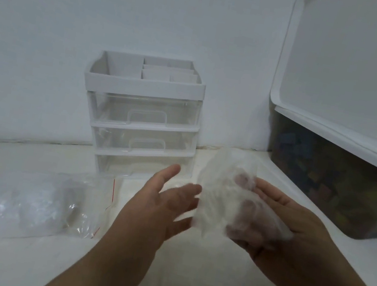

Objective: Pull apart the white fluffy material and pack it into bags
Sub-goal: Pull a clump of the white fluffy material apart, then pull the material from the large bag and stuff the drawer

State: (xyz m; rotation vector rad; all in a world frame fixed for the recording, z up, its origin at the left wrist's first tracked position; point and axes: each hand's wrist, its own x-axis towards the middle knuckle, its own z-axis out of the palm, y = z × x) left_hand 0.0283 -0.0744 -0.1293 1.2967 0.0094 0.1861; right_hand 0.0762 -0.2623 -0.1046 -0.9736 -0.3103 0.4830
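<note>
Cradling a thin tuft of white fluffy material (pixel 218 198) just right of the frame's centre, the right hand (pixel 276 224) has its fingers curled round the far side of it, and they show dimly through the wispy fibres. The left hand (pixel 167 202) is at centre frame with its palm turned toward the tuft and its fingers straight and spread. The fingertips reach the tuft's left edge, but motion blur hides whether they actually touch it. In the lower left of the frame a clear bag (pixel 45 203) with a red strip along its mouth lies on the white table (pixel 11 257), holding more of the white fluff. Behind the hands, at mid frame against the wall, stands a small drawer unit (pixel 142 114) with clear drawer fronts and a divided white tray on top. On the right a clear storage bin (pixel 325 187) holds blurred, many-coloured pieces, and a white lid (pixel 358 72) is propped upright above it.
</note>
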